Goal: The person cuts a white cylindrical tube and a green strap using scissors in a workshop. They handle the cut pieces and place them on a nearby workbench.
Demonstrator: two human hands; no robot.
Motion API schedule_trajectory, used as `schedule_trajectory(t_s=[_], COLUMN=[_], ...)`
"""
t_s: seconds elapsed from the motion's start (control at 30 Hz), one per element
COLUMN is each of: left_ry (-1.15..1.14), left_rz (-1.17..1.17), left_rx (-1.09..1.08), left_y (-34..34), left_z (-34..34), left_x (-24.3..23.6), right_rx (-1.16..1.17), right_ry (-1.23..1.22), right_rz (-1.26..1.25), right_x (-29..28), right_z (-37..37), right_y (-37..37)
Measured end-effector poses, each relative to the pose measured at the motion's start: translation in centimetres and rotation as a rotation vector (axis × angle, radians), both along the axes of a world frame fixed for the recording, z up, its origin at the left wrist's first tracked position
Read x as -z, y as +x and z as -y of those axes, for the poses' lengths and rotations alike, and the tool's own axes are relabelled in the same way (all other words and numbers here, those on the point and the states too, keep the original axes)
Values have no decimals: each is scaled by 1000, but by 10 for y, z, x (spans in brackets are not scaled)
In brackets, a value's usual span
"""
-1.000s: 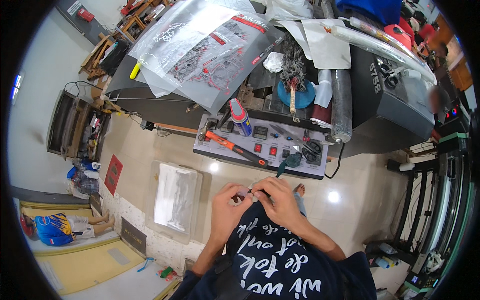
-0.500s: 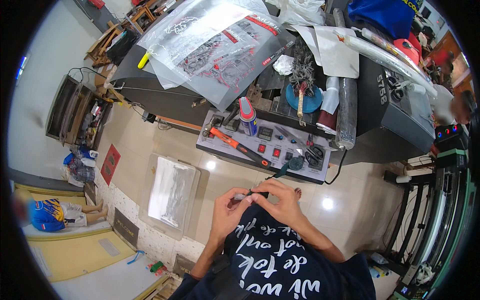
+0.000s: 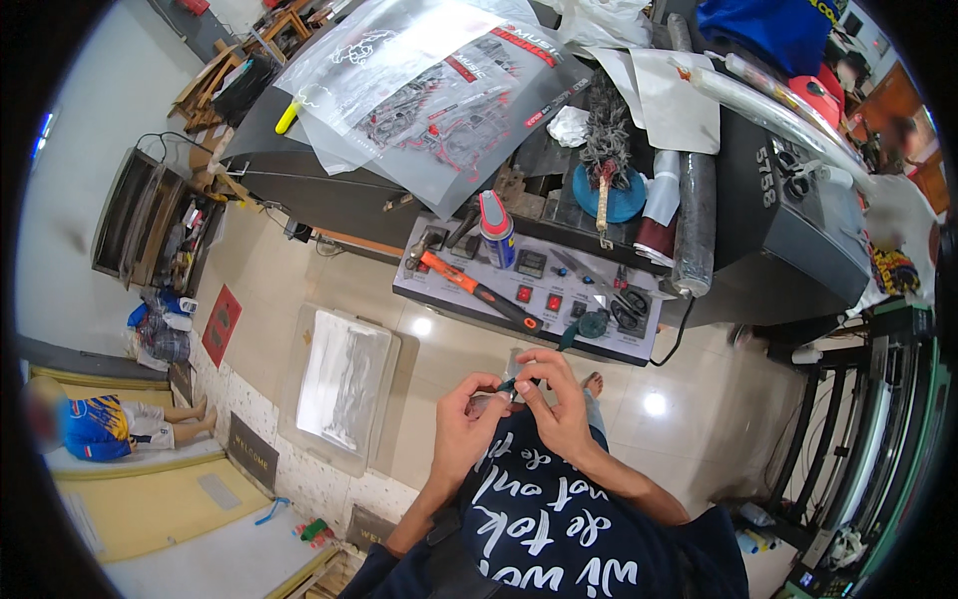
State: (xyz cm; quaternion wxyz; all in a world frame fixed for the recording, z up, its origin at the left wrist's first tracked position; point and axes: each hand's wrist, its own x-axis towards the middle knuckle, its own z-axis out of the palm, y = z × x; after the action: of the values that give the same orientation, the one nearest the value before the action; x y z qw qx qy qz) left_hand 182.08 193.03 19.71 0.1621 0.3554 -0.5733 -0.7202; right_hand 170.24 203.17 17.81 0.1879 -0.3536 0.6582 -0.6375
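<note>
My left hand (image 3: 465, 417) and my right hand (image 3: 561, 404) meet in front of my dark printed shirt, fingertips pinched together. Between them is a thin dark green strip (image 3: 512, 385), with a small pale piece by the left fingers; its kind is too small to tell. Just beyond, a roll of dark green strip (image 3: 592, 324) lies on the grey control panel (image 3: 419, 283), its loose end over the front edge. Left of the roll rests an orange-and-black hammer (image 3: 481, 292). A spray can with a red cap (image 3: 496, 232) stands behind it, and black-handled scissors (image 3: 629, 306) lie to the right.
Printed clear sheets (image 3: 439, 120) cover the machine top. A feather duster (image 3: 605, 130), a blue disc (image 3: 634, 200) and grey rolls (image 3: 695, 220) lie beside them. A translucent plastic box (image 3: 339, 384) sits on the floor. At far left a person (image 3: 110, 427) is on the floor.
Both hands have shifted slightly right with the strip, and the right fingers are raised. The strip that stretched from the roll toward my hands now hangs short at the panel's edge.
</note>
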Motion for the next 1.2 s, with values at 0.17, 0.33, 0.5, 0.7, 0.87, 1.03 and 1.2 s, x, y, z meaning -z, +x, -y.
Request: schedule_trajectory(t_s=[0.17, 0.33, 0.5, 0.7, 0.87, 1.03, 1.2], left_ry=[-122, -204, -199, -13, -307, -766, -876], left_rz=[102, 13, 74, -18, -90, -37, 19], left_rx=[79, -30, -37, -114, -102, 4, -30], left_y=[3, 8, 5, 9, 10, 8, 7], left_z=[1, -3, -1, 1, 1, 4, 8], left_x=[-2, 9, 5, 6, -1, -20, -22], right_rx=[-79, -181, -180, -367, -365, -377, -371], right_ry=[193, 248, 258, 7, -101, -58, -28], right_rz=[-126, 11, -5, 1112, 1379, 1239, 955], right_x=[8, -13, -14, 21, 19, 17, 18], right_z=[-3, -4, -5, -10, -5, 1, 4], right_y=[0, -8, -9, -10, -10, -8, -10])
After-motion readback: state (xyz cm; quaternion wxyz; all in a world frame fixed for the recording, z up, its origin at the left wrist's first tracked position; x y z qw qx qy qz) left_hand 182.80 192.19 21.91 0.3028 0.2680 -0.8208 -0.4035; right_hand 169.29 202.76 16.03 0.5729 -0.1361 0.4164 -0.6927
